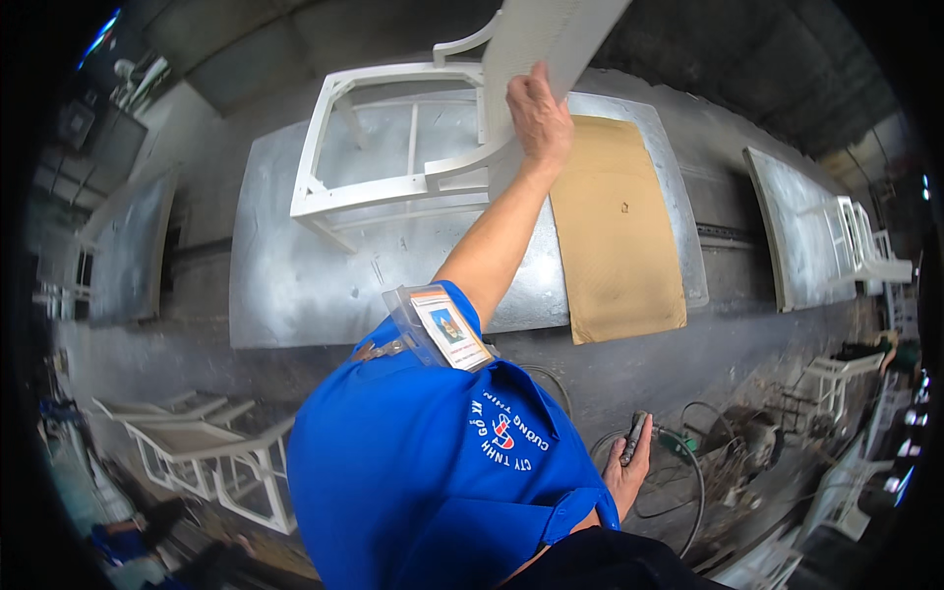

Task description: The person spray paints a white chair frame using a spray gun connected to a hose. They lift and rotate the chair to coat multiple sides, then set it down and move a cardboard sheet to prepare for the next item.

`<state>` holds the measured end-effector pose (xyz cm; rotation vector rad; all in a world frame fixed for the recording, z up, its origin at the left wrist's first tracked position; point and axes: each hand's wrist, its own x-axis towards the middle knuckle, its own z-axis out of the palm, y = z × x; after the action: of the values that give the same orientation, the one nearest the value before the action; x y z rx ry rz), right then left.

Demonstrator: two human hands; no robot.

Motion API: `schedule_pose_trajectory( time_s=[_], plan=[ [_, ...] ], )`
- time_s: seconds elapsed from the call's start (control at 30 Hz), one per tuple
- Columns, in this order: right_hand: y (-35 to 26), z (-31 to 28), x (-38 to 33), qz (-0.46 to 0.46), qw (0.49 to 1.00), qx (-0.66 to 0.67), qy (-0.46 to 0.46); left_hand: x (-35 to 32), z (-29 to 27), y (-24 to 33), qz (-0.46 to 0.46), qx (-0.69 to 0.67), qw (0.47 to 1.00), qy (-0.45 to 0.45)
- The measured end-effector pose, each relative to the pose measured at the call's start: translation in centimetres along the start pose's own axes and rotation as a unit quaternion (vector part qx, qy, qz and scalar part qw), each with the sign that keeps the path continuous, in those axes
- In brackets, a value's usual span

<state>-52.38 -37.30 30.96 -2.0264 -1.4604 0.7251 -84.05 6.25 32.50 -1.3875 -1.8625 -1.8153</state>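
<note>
My left hand (540, 116) reaches far forward, its fingers curled against the pale backrest panel (556, 44) of a white chair. The white chair frame (317, 147), with an open seat, stands on a grey metal-topped table (270, 285). Down at the lower right, my right hand (625, 477) is closed round a short, dark metal hose end (632, 444). Part of that hand is hidden by the blue sleeve. A tan cardboard sheet (619, 236) lies on the table, right of the chair.
White chair frames (221, 452) stand at the lower left. Another metal-topped table (801, 231) with white frames is at the right, and a grey panel (133, 251) is at the left. A hose (700, 492) loops on the floor near machinery (752, 442).
</note>
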Motion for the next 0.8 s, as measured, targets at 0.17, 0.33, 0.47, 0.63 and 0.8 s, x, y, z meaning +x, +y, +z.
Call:
schedule_pose_trajectory(
  time_s=[0.17,0.33,0.47,0.63,0.8],
  plan=[
    [-0.4,-0.5,5.8,-0.057,0.998,0.000,-0.042,-0.9,-1.4,-0.3,0.016,-0.005,1.000,-0.026],
    [-2.6,-0.2,11.4,-0.056,0.984,-0.078,-0.151,-4.0,-7.4,0.6,0.055,-0.023,0.997,-0.056],
    [-3.9,-0.5,17.4,-0.081,0.958,-0.112,-0.252,-8.4,-13.0,1.8,0.028,-0.044,0.996,-0.075],
    [-3.6,-0.4,25.1,-0.208,0.932,-0.111,-0.275,-14.3,-18.0,3.2,-0.050,-0.075,0.996,-0.007],
    [-2.2,0.1,29.6,-0.242,0.902,-0.125,-0.336,-17.6,-18.1,0.9,0.019,0.166,0.970,0.177]
  ],
)
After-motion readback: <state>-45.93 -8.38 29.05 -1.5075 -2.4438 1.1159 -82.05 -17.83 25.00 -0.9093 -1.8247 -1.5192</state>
